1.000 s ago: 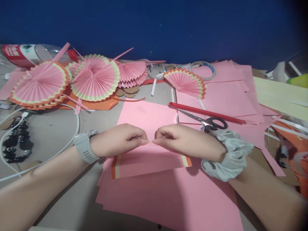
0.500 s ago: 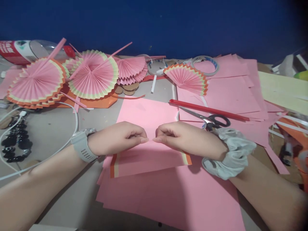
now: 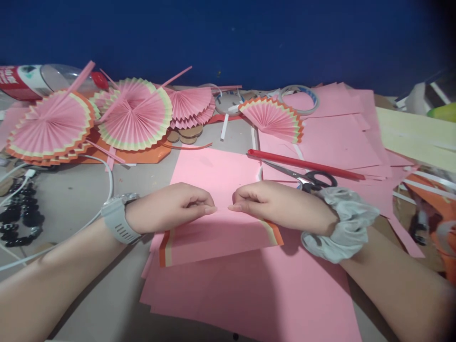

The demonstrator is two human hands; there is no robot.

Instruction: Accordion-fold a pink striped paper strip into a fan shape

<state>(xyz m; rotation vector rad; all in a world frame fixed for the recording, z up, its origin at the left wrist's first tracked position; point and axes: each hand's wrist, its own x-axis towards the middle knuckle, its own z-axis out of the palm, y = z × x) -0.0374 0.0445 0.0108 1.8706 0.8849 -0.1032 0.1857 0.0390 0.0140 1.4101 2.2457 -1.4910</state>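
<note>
My left hand [image 3: 171, 207] and my right hand [image 3: 278, 205] sit side by side on a pink paper sheet with orange and cream edge strips [image 3: 217, 237]. Both pinch its upper folded edge, fingers curled and fingertips a small gap apart. The left wrist wears a grey watch [image 3: 117, 219]; a grey scrunchie [image 3: 342, 223] is on the right wrist. The sheet lies on a stack of plain pink paper [image 3: 249, 289].
Several pleated pink paper fans [image 3: 131, 114] lie at the back left, another fan [image 3: 272, 118] at the back centre. Scissors [image 3: 306, 178] and a red stick [image 3: 306, 164] lie just beyond my right hand. Tape rolls [image 3: 299, 97], a white cable [image 3: 103, 190], black beads [image 3: 19, 213] and a bottle [image 3: 39, 78] lie around.
The fingertips of the two hands have drawn slightly apart along the fold. The view has shifted a little; nothing else moved.
</note>
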